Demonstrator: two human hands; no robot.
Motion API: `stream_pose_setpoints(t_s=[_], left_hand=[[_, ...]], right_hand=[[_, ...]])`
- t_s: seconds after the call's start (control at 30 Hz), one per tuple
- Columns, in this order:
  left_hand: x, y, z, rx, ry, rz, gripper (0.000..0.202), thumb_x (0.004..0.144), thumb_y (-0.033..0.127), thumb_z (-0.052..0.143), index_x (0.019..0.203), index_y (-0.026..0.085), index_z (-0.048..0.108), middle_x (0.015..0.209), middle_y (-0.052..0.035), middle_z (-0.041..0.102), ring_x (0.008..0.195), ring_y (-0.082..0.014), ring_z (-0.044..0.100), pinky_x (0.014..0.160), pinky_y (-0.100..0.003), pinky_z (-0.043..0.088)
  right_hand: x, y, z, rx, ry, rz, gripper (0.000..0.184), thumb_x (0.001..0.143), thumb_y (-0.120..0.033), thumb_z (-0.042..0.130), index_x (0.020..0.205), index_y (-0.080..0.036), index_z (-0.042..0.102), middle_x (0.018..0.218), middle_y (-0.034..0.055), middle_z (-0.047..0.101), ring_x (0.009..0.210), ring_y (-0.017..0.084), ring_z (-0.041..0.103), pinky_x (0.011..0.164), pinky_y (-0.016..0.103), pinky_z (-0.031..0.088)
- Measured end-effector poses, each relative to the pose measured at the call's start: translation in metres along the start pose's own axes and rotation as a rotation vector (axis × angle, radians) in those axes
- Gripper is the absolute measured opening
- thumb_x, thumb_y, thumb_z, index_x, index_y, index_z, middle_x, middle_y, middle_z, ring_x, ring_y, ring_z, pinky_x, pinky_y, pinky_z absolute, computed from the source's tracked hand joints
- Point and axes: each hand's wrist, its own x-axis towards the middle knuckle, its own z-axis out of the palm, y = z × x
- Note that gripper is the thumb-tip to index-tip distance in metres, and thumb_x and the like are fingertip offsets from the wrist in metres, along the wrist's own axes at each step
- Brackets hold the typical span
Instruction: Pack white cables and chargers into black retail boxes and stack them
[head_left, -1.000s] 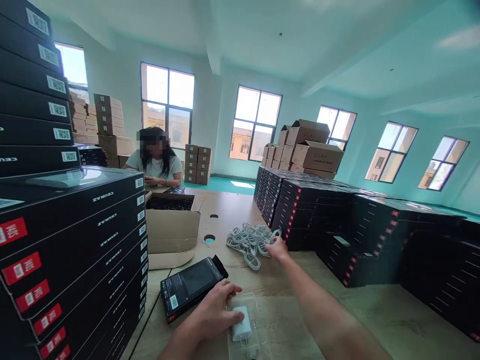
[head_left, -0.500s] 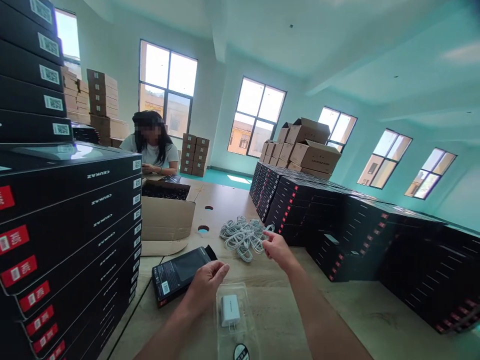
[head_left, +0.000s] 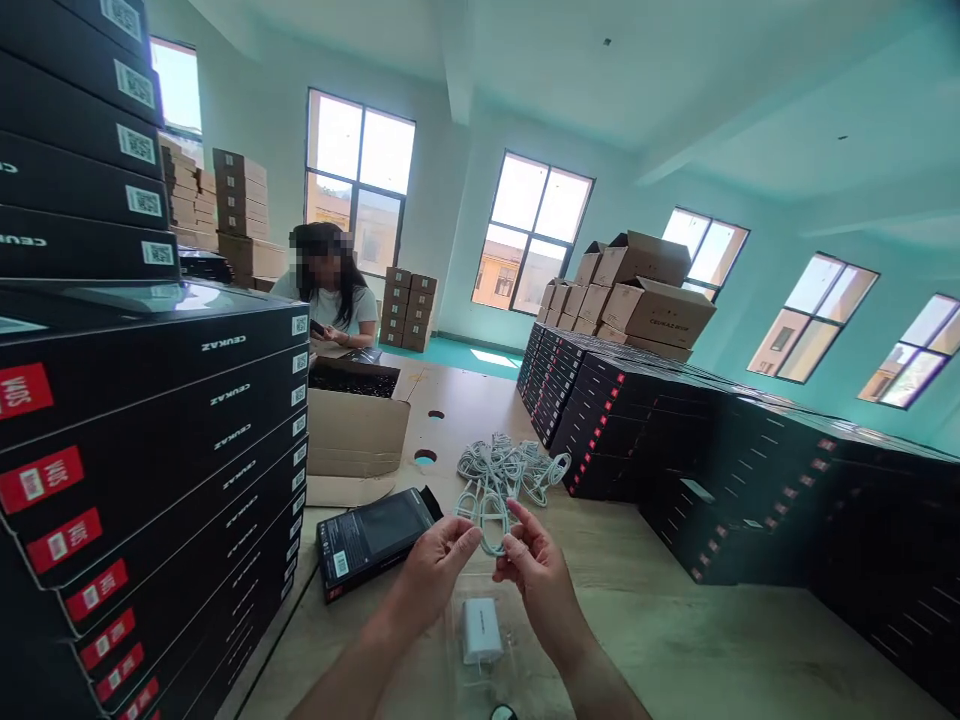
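Note:
A coiled white charging cable [head_left: 492, 550] is between my two hands, above the table. My right hand [head_left: 534, 575] pinches its right side with thumb and fingers, the index finger raised along the coil. On its left side, my left hand [head_left: 441, 562] has thumb and fingertips closed at the loop. Below them a white plug-in charger [head_left: 482, 630] lies in a clear plastic tray [head_left: 454, 650]. Left of my hands is a black box [head_left: 371, 540] with an open end flap. More coiled cables [head_left: 514, 462] are heaped just beyond my hands.
Tall stacks of black boxes [head_left: 225, 430] rise at the left, and more black boxes [head_left: 637, 410] fill the right. An open carton [head_left: 356, 435] stands at mid-left. Behind it a person [head_left: 337, 290] sits handling something. Brown cartons [head_left: 645, 285] top the right-hand stacks.
My right hand has come back from the cable heap with one coiled cable, to a spot above the charger tray. My left hand has moved slightly right to meet it.

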Motion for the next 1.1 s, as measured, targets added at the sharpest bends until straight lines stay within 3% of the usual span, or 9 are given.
stream_pose_setpoints(t_s=[0.23, 0.33, 0.47, 0.6, 0.7, 0.9, 0.97, 1.1], left_hand=[[0.002, -0.001, 0.005, -0.192, -0.080, -0.114, 0.047, 0.077, 0.061, 0.069, 0.094, 0.019, 0.056, 0.077, 0.0019, 0.056, 0.066, -0.0138, 0.052, 0.054, -0.024, 0.036], [0.001, 0.002, 0.006, -0.327, -0.131, -0.223, 0.049, 0.070, 0.053, 0.082, 0.095, 0.017, 0.059, 0.077, 0.0038, 0.054, 0.061, -0.0086, 0.046, 0.054, -0.021, 0.034], [-0.002, 0.013, 0.004, -0.343, -0.218, -0.321, 0.045, 0.063, 0.045, 0.091, 0.088, 0.015, 0.067, 0.074, 0.0034, 0.056, 0.060, -0.0061, 0.040, 0.054, -0.019, 0.032], [-0.009, 0.025, 0.003, -0.463, -0.371, -0.395, 0.037, 0.074, 0.047, 0.085, 0.088, 0.015, 0.072, 0.087, -0.0019, 0.060, 0.069, -0.0082, 0.046, 0.058, -0.018, 0.040], [-0.015, 0.029, 0.003, -0.562, -0.486, -0.453, 0.039, 0.078, 0.052, 0.080, 0.084, 0.015, 0.072, 0.091, -0.0062, 0.062, 0.074, -0.0124, 0.055, 0.054, -0.020, 0.043], [-0.014, 0.027, 0.003, -0.621, -0.442, -0.404, 0.045, 0.076, 0.056, 0.080, 0.068, 0.014, 0.064, 0.083, -0.0075, 0.066, 0.062, -0.0088, 0.050, 0.047, -0.017, 0.034], [-0.011, 0.028, 0.003, -0.572, -0.413, -0.391, 0.049, 0.076, 0.059, 0.079, 0.066, 0.015, 0.060, 0.083, -0.0072, 0.066, 0.062, -0.0085, 0.048, 0.049, -0.018, 0.034], [-0.009, 0.031, 0.006, -0.333, -0.342, -0.336, 0.056, 0.076, 0.066, 0.074, 0.062, 0.017, 0.053, 0.073, -0.0038, 0.062, 0.059, -0.0087, 0.042, 0.050, -0.020, 0.030]], right_hand=[[-0.012, -0.004, 0.004, -0.071, -0.175, -0.001, 0.041, 0.075, -0.045, 0.081, 0.104, -0.017, 0.074, 0.070, -0.0032, 0.056, 0.058, 0.013, 0.059, 0.054, 0.027, 0.054], [-0.009, -0.008, -0.002, -0.110, -0.139, 0.001, 0.046, 0.074, -0.048, 0.081, 0.105, -0.016, 0.073, 0.065, -0.0031, 0.057, 0.054, 0.012, 0.056, 0.045, 0.021, 0.044], [-0.005, -0.015, -0.010, -0.132, -0.043, -0.027, 0.044, 0.077, -0.055, 0.076, 0.096, -0.015, 0.074, 0.055, -0.0039, 0.056, 0.045, 0.007, 0.043, 0.039, 0.018, 0.029], [-0.003, -0.022, -0.013, -0.085, -0.045, -0.044, 0.042, 0.076, -0.057, 0.075, 0.079, -0.015, 0.073, 0.055, -0.0015, 0.058, 0.047, 0.010, 0.049, 0.041, 0.020, 0.037], [-0.004, -0.024, -0.011, -0.018, -0.036, -0.022, 0.042, 0.073, -0.056, 0.079, 0.076, -0.015, 0.073, 0.055, -0.0012, 0.059, 0.048, 0.011, 0.052, 0.043, 0.021, 0.040], [0.000, -0.025, -0.014, 0.081, -0.021, 0.110, 0.051, 0.070, -0.062, 0.077, 0.084, -0.014, 0.071, 0.069, 0.0037, 0.065, 0.056, 0.014, 0.058, 0.046, 0.023, 0.038], [0.002, -0.025, -0.020, -0.071, 0.075, 0.051, 0.050, 0.071, -0.060, 0.075, 0.087, -0.014, 0.069, 0.068, 0.0008, 0.060, 0.055, 0.013, 0.054, 0.048, 0.024, 0.036], [0.002, -0.030, -0.032, -0.710, 0.340, -0.348, 0.049, 0.077, -0.037, 0.077, 0.121, -0.019, 0.065, 0.074, -0.0026, 0.055, 0.064, 0.015, 0.052, 0.062, 0.027, 0.041]])
